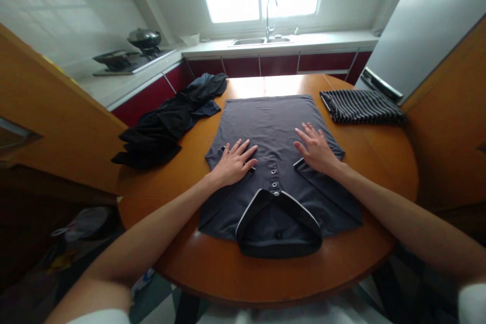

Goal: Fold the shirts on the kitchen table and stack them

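Note:
A dark grey polo shirt [269, 126] lies spread front side up, its black, white-edged collar [281, 250] toward me and its hem at the far side. Both sleeves are folded inward over the front. My left hand [233, 163] lies flat on the left sleeve's end, fingers spread, covering part of its white-trimmed cuff. My right hand [314, 149] rests with fingers apart on the shirt beside the right sleeve's cuff. A short row of light buttons runs down the placket between the hands. Neither hand grips the cloth.
The shirt lies on a round wooden table [190, 268]. A heap of dark clothes [170, 116] sits at the left edge, and a folded striped garment [362, 106] at the far right. Beyond stand a counter with a sink [248, 41] and a stove with pans [116, 59].

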Action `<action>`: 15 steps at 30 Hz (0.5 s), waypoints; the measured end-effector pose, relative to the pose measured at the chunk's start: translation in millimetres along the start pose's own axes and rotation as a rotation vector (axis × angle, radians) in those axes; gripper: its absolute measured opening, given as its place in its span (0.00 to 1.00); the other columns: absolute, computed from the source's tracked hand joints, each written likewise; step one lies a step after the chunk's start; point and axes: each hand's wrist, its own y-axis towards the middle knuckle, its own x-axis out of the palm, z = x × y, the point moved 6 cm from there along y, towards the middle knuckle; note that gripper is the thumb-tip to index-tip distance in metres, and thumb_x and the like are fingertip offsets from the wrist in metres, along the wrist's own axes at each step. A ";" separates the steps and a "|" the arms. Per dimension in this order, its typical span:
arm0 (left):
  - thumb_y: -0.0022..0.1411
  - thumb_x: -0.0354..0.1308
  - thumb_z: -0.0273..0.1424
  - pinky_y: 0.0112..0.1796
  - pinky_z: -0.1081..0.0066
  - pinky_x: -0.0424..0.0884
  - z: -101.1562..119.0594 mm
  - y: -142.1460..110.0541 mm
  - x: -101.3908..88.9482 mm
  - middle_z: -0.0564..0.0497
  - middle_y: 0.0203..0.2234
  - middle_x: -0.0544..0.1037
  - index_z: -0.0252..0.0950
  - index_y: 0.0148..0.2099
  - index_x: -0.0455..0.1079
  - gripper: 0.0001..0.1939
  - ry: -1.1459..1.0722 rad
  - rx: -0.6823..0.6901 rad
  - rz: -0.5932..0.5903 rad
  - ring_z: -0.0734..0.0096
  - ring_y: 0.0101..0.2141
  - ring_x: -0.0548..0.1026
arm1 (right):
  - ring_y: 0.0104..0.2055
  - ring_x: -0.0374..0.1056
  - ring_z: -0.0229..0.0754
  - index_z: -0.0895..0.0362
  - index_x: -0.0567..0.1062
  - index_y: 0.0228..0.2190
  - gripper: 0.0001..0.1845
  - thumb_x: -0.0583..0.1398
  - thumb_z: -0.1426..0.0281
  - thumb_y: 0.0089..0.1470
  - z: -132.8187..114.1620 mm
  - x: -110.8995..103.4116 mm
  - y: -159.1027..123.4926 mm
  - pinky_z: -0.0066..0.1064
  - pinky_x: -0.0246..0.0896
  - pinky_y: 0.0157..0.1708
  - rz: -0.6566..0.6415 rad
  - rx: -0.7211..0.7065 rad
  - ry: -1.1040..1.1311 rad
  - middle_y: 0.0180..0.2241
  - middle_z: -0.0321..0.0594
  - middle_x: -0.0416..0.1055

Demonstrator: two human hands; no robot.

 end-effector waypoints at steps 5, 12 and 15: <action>0.76 0.40 0.48 0.67 0.41 0.43 13.5 -18.8 -6.3 0.50 0.74 0.45 0.49 0.76 0.45 0.31 -0.062 0.052 -0.006 0.53 0.73 0.41 | 0.75 0.39 0.51 0.56 0.60 0.68 0.32 0.46 0.57 0.70 -24.0 -6.4 -34.4 0.55 0.41 0.70 -0.078 -0.107 0.058 0.72 0.50 0.47; 0.77 0.40 0.44 0.70 0.53 0.46 41.0 -88.5 -21.1 0.47 0.74 0.44 0.44 0.77 0.30 0.35 -0.240 0.259 -0.073 0.59 0.73 0.43 | 0.75 0.39 0.49 0.54 0.56 0.70 0.31 0.48 0.58 0.71 -24.1 -13.6 -113.1 0.54 0.43 0.70 -0.149 -0.177 -0.019 0.73 0.46 0.46; 0.77 0.41 0.44 0.69 0.53 0.48 56.6 -118.7 -26.8 0.46 0.74 0.43 0.43 0.77 0.28 0.37 -0.254 0.320 -0.091 0.57 0.72 0.45 | 0.75 0.41 0.49 0.55 0.57 0.69 0.31 0.49 0.59 0.70 -26.0 -18.2 -137.3 0.53 0.44 0.70 -0.166 -0.212 -0.034 0.72 0.46 0.47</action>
